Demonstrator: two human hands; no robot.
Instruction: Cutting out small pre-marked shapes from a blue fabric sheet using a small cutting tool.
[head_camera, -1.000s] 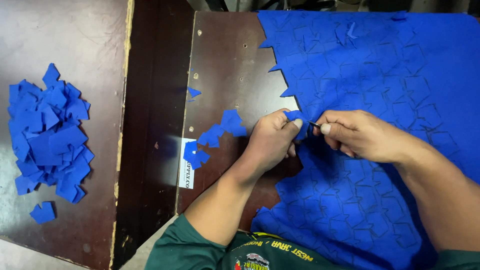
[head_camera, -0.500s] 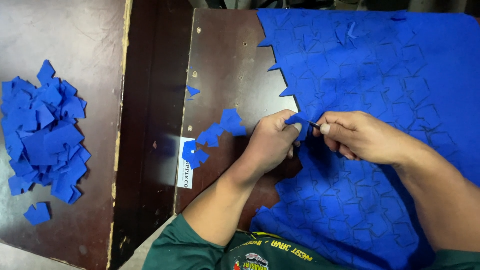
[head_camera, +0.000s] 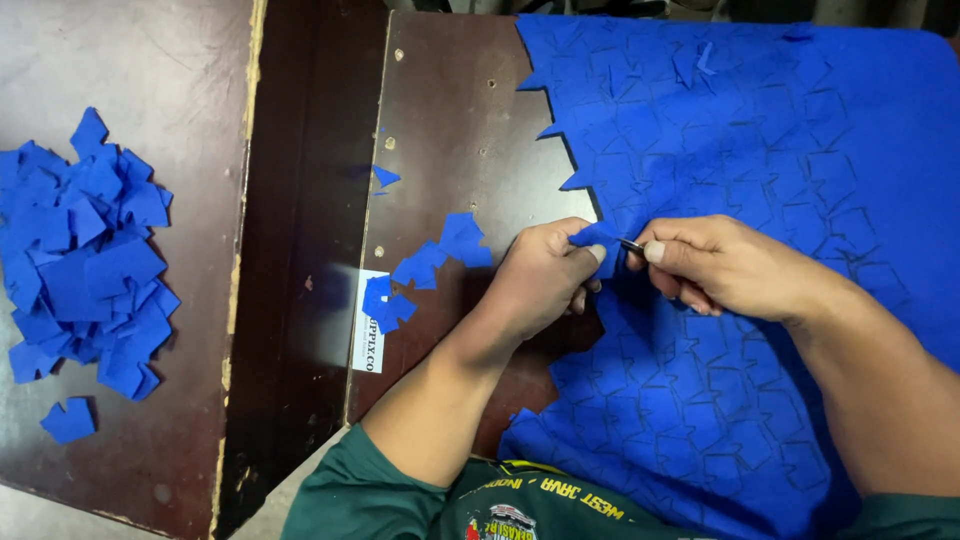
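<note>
A large blue fabric sheet (head_camera: 760, 200) marked with dark outlines of repeated shapes covers the right of the dark table (head_camera: 460, 130). Its left edge is jagged where pieces are cut out. My left hand (head_camera: 545, 280) pinches a small flap of the sheet at that edge. My right hand (head_camera: 720, 268) holds a small dark cutting tool (head_camera: 632, 245), mostly hidden in the fingers, its tip against the pinched flap.
Several cut blue pieces (head_camera: 425, 270) lie on the table left of my left hand, near a white label (head_camera: 368, 325). A bigger pile of blue pieces (head_camera: 85, 260) sits on a second table at far left. A dark gap (head_camera: 300, 250) separates the tables.
Both hands stay at the same spot on the sheet's edge. The view has shifted slightly; the pinched flap has lifted a little between the fingers.
</note>
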